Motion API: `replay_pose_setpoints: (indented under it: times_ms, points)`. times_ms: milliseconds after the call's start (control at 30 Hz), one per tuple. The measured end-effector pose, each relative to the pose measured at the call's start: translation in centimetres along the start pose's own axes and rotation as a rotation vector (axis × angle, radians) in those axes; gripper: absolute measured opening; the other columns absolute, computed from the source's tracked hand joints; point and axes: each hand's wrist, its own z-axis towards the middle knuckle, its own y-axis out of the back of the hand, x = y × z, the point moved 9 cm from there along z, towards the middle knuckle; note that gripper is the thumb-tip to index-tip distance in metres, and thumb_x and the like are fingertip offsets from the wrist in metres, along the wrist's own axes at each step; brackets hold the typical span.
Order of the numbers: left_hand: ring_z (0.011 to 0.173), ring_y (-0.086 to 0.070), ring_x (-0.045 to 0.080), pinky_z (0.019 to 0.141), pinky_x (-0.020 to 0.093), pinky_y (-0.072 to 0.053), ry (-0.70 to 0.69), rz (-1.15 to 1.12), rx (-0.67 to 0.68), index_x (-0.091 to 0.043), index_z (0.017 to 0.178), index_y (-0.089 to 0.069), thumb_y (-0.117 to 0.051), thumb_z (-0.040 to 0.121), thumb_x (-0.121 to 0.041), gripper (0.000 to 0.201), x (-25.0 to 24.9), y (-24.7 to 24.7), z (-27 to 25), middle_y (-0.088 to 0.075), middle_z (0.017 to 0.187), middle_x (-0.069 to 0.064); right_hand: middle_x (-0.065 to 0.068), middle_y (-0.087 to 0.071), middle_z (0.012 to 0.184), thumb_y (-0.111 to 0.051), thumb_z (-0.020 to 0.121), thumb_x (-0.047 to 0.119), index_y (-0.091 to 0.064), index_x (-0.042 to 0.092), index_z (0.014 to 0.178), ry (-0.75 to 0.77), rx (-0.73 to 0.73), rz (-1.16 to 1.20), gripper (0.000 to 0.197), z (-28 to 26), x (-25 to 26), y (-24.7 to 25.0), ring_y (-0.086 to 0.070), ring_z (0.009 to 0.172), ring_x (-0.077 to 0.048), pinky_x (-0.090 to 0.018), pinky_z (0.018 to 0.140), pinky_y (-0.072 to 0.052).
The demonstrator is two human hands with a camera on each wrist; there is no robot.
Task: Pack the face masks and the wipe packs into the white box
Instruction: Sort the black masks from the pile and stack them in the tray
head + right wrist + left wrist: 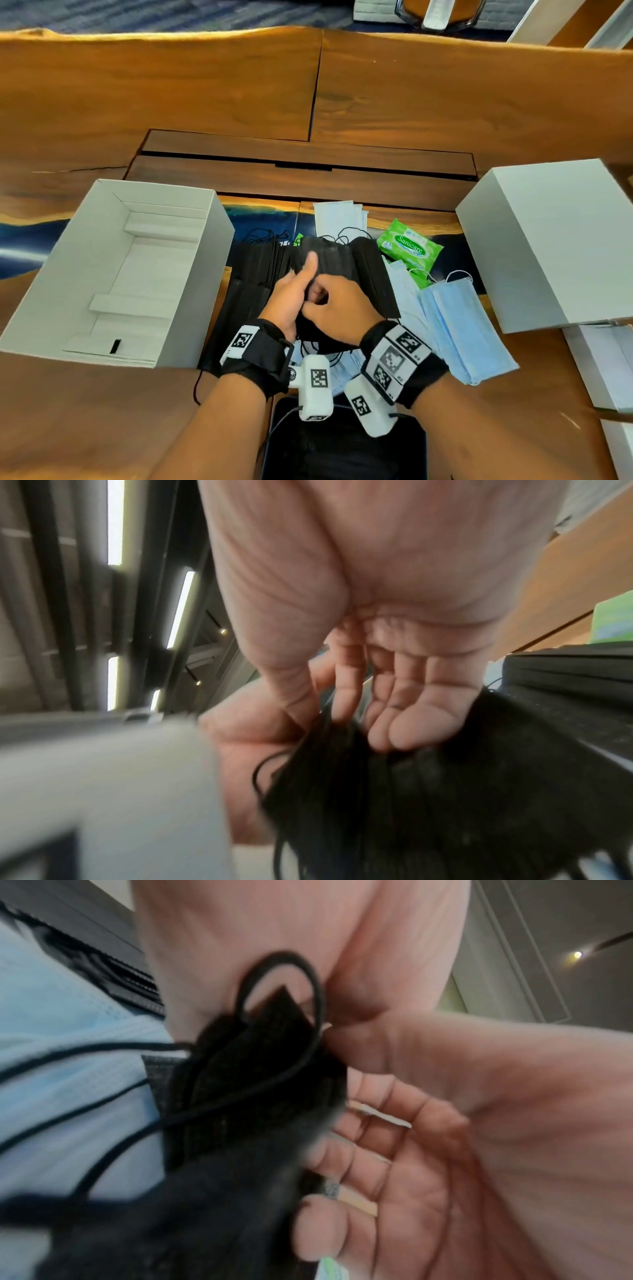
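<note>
Your left hand (289, 301) and right hand (337, 305) both grip the black masks (346, 270). The stack's long axis runs away from your fingers, tilted slightly right, ear loops (281, 1010) trailing at your palms.

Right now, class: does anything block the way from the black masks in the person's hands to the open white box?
Nothing visible does. Both hands, left hand and right hand, hold the black masks just right of the white box, whose open top is unobstructed.
</note>
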Motion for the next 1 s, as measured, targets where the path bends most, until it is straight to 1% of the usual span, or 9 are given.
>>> replay_pose_setpoints:
  times_ms: [67, 133, 233, 367, 467, 600, 767, 900, 1000]
  points:
    - [0.104, -0.066, 0.031, 0.095, 0.046, -0.052, -0.048, -0.048, -0.036, -0.009, 0.121, -0.057, -0.065, 0.094, -0.028, 0.034, -0.3, 0.7, -0.4, -0.067, 0.116, 0.020, 0.007, -0.065, 0.071, -0.065, 0.081, 0.022, -0.063, 0.015, 0.073, -0.006, 0.042, 0.079, 0.011, 0.0, -0.5, 0.2, -0.059, 0.065, -0.006, -0.026, 0.064, -0.051]
    - [0.102, -0.067, 0.034, 0.089, 0.044, -0.055, -0.065, -0.037, -0.064, -0.005, 0.117, -0.063, -0.054, 0.099, -0.011, 0.021, -0.1, 1.6, 0.1, -0.069, 0.113, 0.021, 0.006, -0.065, 0.071, -0.065, 0.082, 0.021, -0.064, 0.014, 0.073, -0.123, -0.109, 0.146, 0.012, 0.5, -3.2, 3.0, -0.063, 0.067, -0.010, -0.032, 0.061, -0.054]
    - [0.103, -0.065, 0.029, 0.083, 0.038, -0.054, -0.063, -0.005, -0.103, -0.009, 0.122, -0.063, -0.054, 0.100, -0.016, 0.025, 0.2, 2.6, 0.8, -0.069, 0.113, 0.012, 0.001, -0.066, 0.089, -0.063, 0.083, 0.019, -0.061, 0.014, 0.087, -0.364, -0.362, 0.041, 0.006, 1.0, -8.8, 7.9, -0.065, 0.088, -0.022, -0.037, 0.075, -0.053]
    - [0.101, -0.065, 0.026, 0.083, 0.038, -0.052, -0.054, -0.037, -0.087, -0.016, 0.112, -0.064, -0.054, 0.100, -0.016, 0.016, 0.4, 2.4, 1.1, -0.069, 0.111, 0.010, -0.008, -0.058, 0.116, -0.072, 0.081, 0.039, -0.049, 0.008, 0.120, -0.528, -0.198, -0.224, 0.055, 1.4, -12.9, 7.9, -0.058, 0.109, -0.029, -0.034, 0.084, -0.045]
    - [0.102, -0.067, 0.030, 0.083, 0.041, -0.055, -0.036, -0.092, -0.068, -0.014, 0.110, -0.065, -0.055, 0.099, -0.014, 0.016, 0.5, 2.1, 1.3, -0.070, 0.112, 0.014, -0.006, -0.058, 0.104, -0.075, 0.078, 0.041, -0.050, 0.009, 0.112, -0.539, -0.183, -0.209, 0.053, 1.7, -14.1, 7.2, -0.059, 0.098, -0.027, -0.035, 0.080, -0.048]
    - [0.092, -0.069, 0.028, 0.071, 0.035, -0.056, -0.034, -0.132, -0.065, -0.009, 0.110, -0.067, -0.057, 0.096, -0.014, 0.018, 0.3, 2.1, 1.2, -0.072, 0.107, 0.016, -0.004, -0.055, 0.080, -0.071, 0.082, 0.028, -0.049, 0.014, 0.076, -0.493, -0.222, -0.186, 0.027, 1.9, -13.6, 7.7, -0.056, 0.078, -0.024, -0.029, 0.068, -0.043]
    - [0.095, -0.066, 0.032, 0.091, 0.051, -0.051, 0.010, -0.163, -0.043, -0.001, 0.124, -0.062, -0.054, 0.094, -0.015, 0.033, 0.5, 1.4, 0.9, -0.068, 0.113, 0.021, -0.002, -0.049, 0.064, -0.066, 0.074, 0.011, -0.047, 0.013, 0.069, -0.288, -0.304, -0.054, 0.020, 0.8, -7.6, 9.0, -0.047, 0.061, -0.022, -0.030, 0.059, -0.039]
    - [0.096, -0.067, 0.028, 0.089, 0.041, -0.054, -0.006, -0.213, 0.039, -0.003, 0.112, -0.068, -0.045, 0.098, -0.018, 0.030, 0.5, -0.2, 0.4, -0.070, 0.113, 0.020, 0.006, -0.049, 0.065, -0.062, 0.072, 0.012, -0.044, 0.021, 0.068, -0.069, -0.025, -0.092, 0.021, 0.1, -0.8, 2.8, -0.048, 0.064, -0.019, -0.030, 0.059, -0.038]
    - [0.113, -0.064, 0.024, 0.097, 0.037, -0.048, -0.002, -0.271, 0.080, -0.017, 0.115, -0.069, -0.046, 0.096, -0.056, 0.049, 0.3, -0.7, 0.2, -0.070, 0.118, 0.010, 0.006, -0.056, 0.071, -0.065, 0.073, 0.026, -0.051, 0.023, 0.077, -0.066, 0.106, -0.136, 0.015, -0.1, -0.1, -0.5, -0.058, 0.073, -0.020, -0.035, 0.068, -0.051]
